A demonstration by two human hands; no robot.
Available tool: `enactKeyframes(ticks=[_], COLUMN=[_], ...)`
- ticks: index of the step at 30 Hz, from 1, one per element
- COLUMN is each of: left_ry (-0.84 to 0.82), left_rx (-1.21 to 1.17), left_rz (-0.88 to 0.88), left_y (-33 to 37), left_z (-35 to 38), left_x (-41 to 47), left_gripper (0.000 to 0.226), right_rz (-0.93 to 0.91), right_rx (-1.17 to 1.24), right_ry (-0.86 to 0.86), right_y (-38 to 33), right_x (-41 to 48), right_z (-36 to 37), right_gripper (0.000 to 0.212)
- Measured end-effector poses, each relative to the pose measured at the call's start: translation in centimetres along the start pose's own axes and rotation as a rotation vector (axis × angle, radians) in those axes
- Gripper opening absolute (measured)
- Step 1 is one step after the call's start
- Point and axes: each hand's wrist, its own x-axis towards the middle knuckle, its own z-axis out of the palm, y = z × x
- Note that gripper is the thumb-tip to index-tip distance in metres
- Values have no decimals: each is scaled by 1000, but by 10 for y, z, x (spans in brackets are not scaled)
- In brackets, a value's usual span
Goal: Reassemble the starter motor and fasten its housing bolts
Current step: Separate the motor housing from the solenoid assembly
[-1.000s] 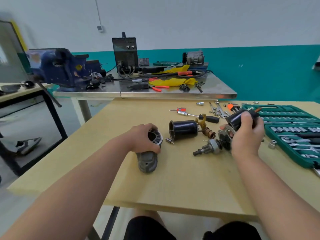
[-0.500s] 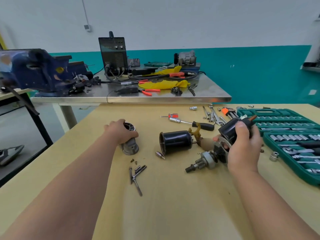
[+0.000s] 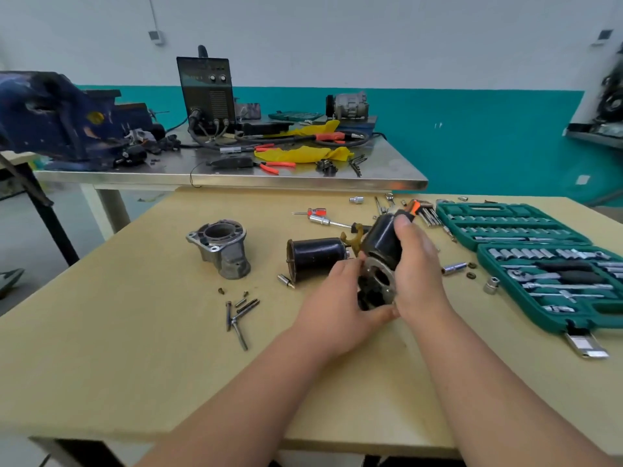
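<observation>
2 hands, left [image 3: 337,301] and right [image 3: 418,267], gripping glossy black metal-flanged cylinder [image 3: 381,244]

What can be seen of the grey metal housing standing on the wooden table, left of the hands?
The housing is a dull grey cast-metal piece, slightly grimy. It stands upright on the wooden table, wide round opening up, with a flat eared flange with holes around that rim and a narrower blocky base with a small hole in its side. Only the table touches it; loose bolts lie nearer the camera, apart from it.
</observation>
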Motion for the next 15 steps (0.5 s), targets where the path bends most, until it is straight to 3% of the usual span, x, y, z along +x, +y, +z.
enactKeyframes(ticks=[3, 10, 15], left_ry=[38, 154, 165], left_rx=[42, -27, 90], left_rz=[20, -80, -63], left_y=[-2, -9, -2], left_z=[7, 8, 11], left_x=[-5, -8, -9], left_gripper=[67, 84, 78], right_rz=[92, 458, 514], right_rx=[-112, 301, 224], right_ry=[-133, -103, -168], right_y=[0, 0, -4], right_x=[-4, 0, 5], right_z=[-4, -15, -20], right_gripper=[49, 34, 42])
